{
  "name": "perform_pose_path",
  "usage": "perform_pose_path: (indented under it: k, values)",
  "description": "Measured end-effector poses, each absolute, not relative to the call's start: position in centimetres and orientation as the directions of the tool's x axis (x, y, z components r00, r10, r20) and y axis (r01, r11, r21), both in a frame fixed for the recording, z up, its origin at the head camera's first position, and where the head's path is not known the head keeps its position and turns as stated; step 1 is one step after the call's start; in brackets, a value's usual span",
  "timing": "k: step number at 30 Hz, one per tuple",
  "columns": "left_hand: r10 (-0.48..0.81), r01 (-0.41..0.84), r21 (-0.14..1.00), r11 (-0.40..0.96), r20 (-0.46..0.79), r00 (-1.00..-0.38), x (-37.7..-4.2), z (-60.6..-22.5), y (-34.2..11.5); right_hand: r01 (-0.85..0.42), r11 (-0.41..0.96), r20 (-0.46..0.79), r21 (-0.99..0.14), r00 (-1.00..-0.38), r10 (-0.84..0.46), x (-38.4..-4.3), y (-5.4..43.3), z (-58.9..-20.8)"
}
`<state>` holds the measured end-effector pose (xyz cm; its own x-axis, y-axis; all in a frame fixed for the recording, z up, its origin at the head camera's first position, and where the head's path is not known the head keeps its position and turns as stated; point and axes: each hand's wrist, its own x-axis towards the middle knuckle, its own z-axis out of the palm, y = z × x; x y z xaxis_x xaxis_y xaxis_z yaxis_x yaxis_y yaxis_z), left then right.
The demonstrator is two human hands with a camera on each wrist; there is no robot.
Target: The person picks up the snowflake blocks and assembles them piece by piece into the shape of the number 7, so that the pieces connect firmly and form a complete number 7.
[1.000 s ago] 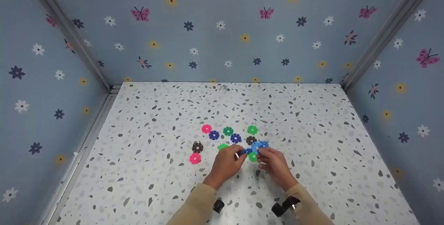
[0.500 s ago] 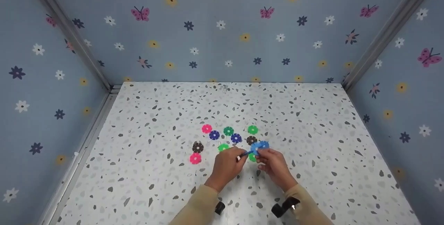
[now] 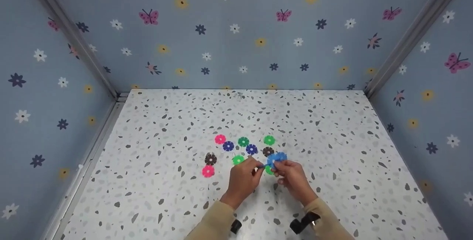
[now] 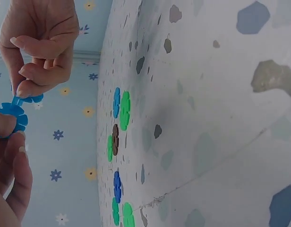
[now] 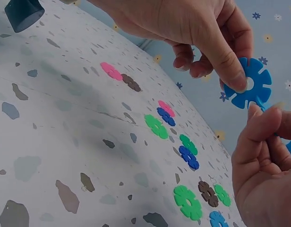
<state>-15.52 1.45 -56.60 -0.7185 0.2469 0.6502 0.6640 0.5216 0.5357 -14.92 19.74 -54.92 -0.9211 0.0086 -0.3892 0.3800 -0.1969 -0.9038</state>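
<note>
The left hand (image 3: 242, 181) pinches a blue slotted snowflake disc (image 5: 255, 80) between thumb and fingers. In the head view this disc stands nearly edge-on at the fingertips. The right hand (image 3: 293, 179) pinches another blue snowflake disc (image 3: 272, 159), partly hidden by its fingers in the right wrist view. Both hands are close together above the table, and the edges of the two held discs meet between the fingertips. Below the hands lie a green disc (image 3: 269, 170), a light blue disc (image 3: 282, 155) and a brown disc (image 3: 268, 151).
Several more snowflake discs lie flat on the speckled white table (image 3: 166, 195), among them a pink disc (image 3: 208, 171), a teal disc (image 3: 243, 141) and a dark blue disc (image 3: 228, 146). Flower-patterned panels (image 3: 236, 47) enclose the table at the back and sides.
The left hand has turned its disc from a slanted view to nearly edge-on and shifted slightly right against the other disc. The right hand has barely moved.
</note>
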Motion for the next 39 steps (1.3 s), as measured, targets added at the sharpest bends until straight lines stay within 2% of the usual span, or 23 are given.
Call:
perform_pose_path:
  k: [10,13,21,29,34,39]
  values:
    - [0.232,0.710,0.552,0.437,0.694,-0.682,-15.3,-56.9,1.5,0.323,-0.005,-0.321,-0.947,-0.943,-0.082,-14.6,20.8,-54.2]
    - [0.233,0.723,0.552,0.415,0.704,-0.671,-15.3,-57.2,1.4,0.300,0.014,-0.300,-0.954,-0.949,-0.098,-14.5,20.8,-54.2]
    - [0.236,0.714,0.593,0.372,0.684,-0.690,-15.2,-57.4,1.7,0.294,0.037,-0.296,-0.955,-0.952,-0.083,-14.2,20.7,-54.0]
    - [0.190,0.711,0.599,0.368,0.700,-0.688,-15.3,-57.2,2.6,0.298,0.065,-0.302,-0.952,-0.951,-0.069,-14.5,20.6,-53.7]
    - [0.183,0.686,0.625,0.372,0.675,-0.715,-15.6,-56.8,2.5,0.292,0.038,-0.294,-0.956,-0.954,-0.062,-14.3,20.6,-53.5]
    - [0.162,0.620,0.706,0.341,0.606,-0.779,-15.3,-56.9,2.7,0.295,-0.053,-0.294,-0.954,-0.956,-0.027,-14.1,20.3,-53.5]
